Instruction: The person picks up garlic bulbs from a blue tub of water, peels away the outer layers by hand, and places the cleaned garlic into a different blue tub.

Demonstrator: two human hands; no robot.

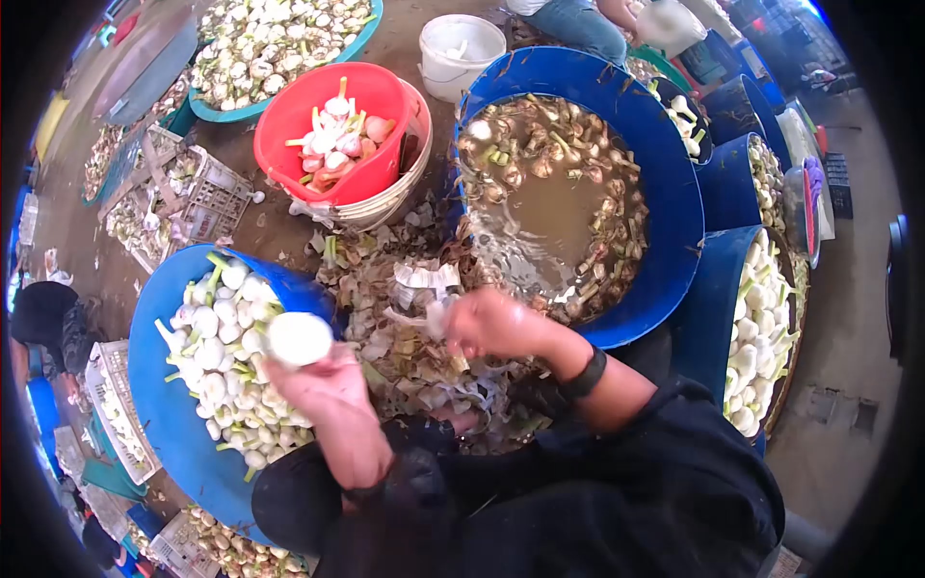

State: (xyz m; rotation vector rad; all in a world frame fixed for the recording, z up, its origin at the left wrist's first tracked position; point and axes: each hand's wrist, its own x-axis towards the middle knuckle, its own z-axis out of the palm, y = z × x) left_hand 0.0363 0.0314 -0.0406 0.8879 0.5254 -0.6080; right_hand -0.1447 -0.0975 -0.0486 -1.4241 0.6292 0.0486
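Note:
A round white garlic bulb (300, 339) sits in the fingers of my left hand (332, 393), above the near edge of a blue tub (154, 385) filled with clean white garlic. My right hand (496, 326) is closed over a heap of peeled garlic skins (414, 371). A blurred pale scrap shows beside its fingertips, but what they grip cannot be made out. Just beyond the right hand, a large blue tub (679, 260) holds murky water with unpeeled, muddy garlic (617, 217) floating round its inside.
A red basin (275, 159) of garlic rests on stacked white buckets. Behind stand a white bucket (462, 72) and a teal tub (361, 53) of garlic. To the right is another blue tub (708, 318) of white garlic. Crates (212, 197) lie left; people sit at the edges.

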